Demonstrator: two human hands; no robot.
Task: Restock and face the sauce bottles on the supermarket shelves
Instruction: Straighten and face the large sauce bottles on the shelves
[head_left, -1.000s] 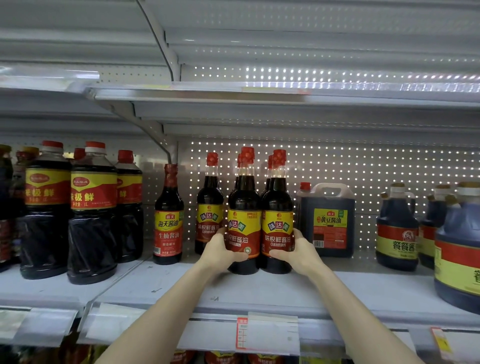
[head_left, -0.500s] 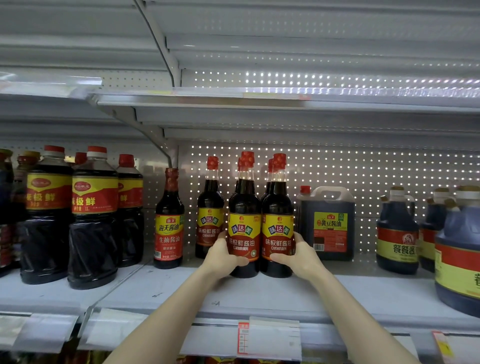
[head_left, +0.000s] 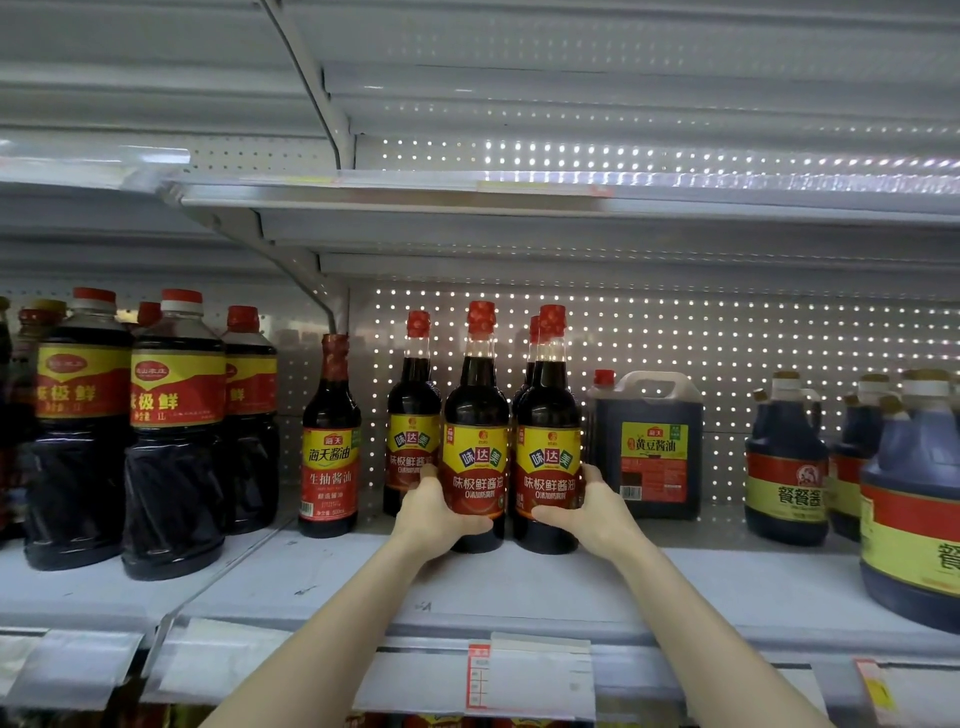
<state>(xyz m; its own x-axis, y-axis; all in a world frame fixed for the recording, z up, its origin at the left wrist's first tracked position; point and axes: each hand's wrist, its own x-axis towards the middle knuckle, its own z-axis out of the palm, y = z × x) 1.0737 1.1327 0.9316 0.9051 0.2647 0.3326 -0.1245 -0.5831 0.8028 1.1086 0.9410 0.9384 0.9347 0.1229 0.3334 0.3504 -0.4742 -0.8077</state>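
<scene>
Red-capped left bottle (head_left: 475, 415) now faces front, left hand (head_left: 436, 512) gripping it, right hand (head_left: 592, 509) gripping the right bottle (head_left: 548, 415).

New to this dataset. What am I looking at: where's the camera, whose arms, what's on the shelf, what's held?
There is no robot here. The two bare arms belong to a person, and the single picture comes from a wide-angle camera worn on their head, looking forward and down.

The left hand grips the left front bottle and the right hand grips the right front bottle. Both are dark sauce bottles with red caps. They are upright and seem to stand on the grey shelf.

A matching bottle stands behind them. To the left are a slim bottle and some big bottles. To the right are a square jug and some round jugs.
</scene>
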